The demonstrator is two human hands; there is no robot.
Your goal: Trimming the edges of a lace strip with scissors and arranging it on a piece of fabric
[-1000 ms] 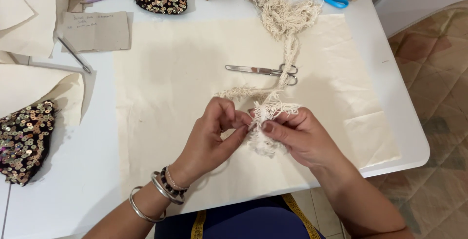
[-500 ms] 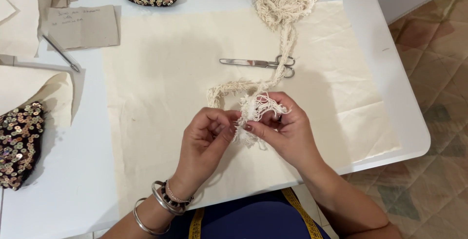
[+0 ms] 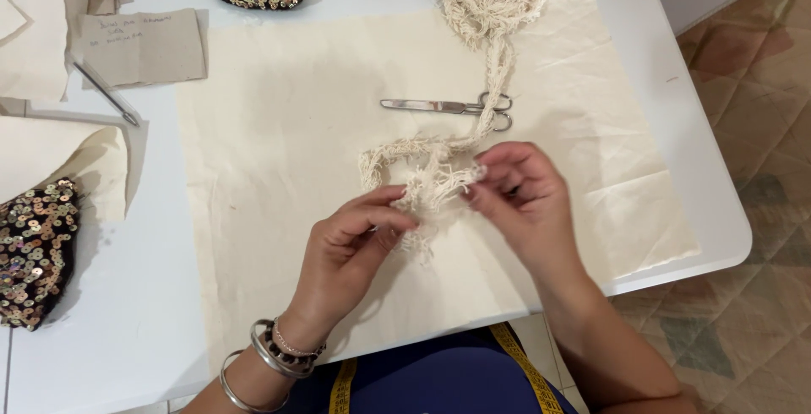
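Now the cream fringe trim [image 3: 431, 182] sits a little higher off the cream cloth [image 3: 279, 127] than half a second ago, its frayed end stretched between both hands, which have drawn slightly apart. The left hand [image 3: 355, 241] pinches the lower tuft with closed fingers, and the right hand [image 3: 515, 190] grips the upper end at its fingertips, so the strand looks pulled straighter, which suggests the working of the fringe is going on. Beyond, the trim runs past the steel scissors [image 3: 448, 107] to a loose heap at the far edge of the white counter [image 3: 718, 211]; sequinned pieces [image 3: 34, 253] lie left.
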